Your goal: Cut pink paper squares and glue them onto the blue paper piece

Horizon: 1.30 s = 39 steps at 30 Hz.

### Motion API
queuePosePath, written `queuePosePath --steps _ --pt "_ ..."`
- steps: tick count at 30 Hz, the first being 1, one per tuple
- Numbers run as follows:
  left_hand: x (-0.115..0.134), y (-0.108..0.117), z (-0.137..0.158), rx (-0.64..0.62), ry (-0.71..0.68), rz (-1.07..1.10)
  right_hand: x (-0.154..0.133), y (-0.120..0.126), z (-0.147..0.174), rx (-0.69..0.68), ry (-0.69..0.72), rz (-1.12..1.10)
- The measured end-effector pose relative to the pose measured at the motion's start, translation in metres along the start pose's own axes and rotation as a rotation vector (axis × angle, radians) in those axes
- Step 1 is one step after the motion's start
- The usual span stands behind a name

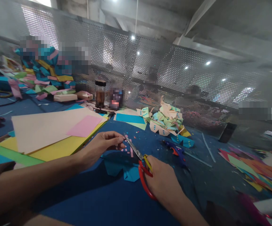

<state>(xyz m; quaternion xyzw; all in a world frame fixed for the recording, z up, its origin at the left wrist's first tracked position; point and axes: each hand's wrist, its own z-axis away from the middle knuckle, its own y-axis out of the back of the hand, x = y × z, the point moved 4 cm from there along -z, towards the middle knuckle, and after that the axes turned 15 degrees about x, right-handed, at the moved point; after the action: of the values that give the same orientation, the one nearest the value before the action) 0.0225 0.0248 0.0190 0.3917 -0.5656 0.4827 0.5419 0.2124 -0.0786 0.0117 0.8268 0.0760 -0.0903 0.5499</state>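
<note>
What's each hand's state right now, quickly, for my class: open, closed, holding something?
Left hand: pinched closed near the tip of the scissors; anything held is too small to tell.
Right hand: closed, holding the scissors.

The frame is crossed by a grey perforated panel, slanted downward from upper left to right. Above it, a grey ceiling is cut by a diagonal beam at upper right. Small white lights are seen through the holes; the lower half is largely taken up by a blue tabletop.
</note>
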Motion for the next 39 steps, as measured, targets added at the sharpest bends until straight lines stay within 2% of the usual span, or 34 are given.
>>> queuePosePath --steps 16,24,39 --pt "0.0026 0.0002 0.0013 0.007 -0.006 -0.047 0.0026 0.0005 -0.0002 -0.003 -0.006 0.033" --pt "-0.0018 0.0028 -0.0027 0.008 -0.028 -0.017 0.0012 0.0005 0.0017 0.048 0.03 0.024" --pt "-0.0017 0.0019 -0.0023 -0.002 -0.026 0.031 -0.0005 0.0 0.0007 0.003 0.021 -0.008"
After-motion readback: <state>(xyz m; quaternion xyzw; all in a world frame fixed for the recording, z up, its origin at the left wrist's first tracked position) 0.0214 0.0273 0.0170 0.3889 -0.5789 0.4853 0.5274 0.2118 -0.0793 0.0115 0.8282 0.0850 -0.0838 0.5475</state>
